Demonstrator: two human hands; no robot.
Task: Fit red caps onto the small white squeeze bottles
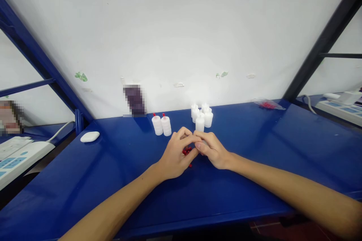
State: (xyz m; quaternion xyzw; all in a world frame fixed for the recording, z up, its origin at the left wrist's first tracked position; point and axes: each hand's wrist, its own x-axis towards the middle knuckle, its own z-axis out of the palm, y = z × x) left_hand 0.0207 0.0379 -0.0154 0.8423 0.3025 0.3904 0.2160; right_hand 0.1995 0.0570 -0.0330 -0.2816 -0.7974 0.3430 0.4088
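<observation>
My left hand (177,154) and my right hand (213,149) meet over the blue table, fingertips touching. Both are closed in a pinch; whatever sits between the fingers is mostly hidden, with only a pale patch showing by my right thumb. Several small red caps (187,151) lie on the table, partly covered by my left hand. Just beyond my hands stands a cluster of several small white plastic bottles (200,123) without red tops. To their left, two white bottles (161,125) stand upright side by side, each topped in red.
A clear bag of red pieces (267,104) lies at the back right of the blue table (118,180). On the left is a white rounded case (89,136). Power strips (25,158) sit beyond the table's left and right sides. A blurred dark object (135,99) leans against the wall.
</observation>
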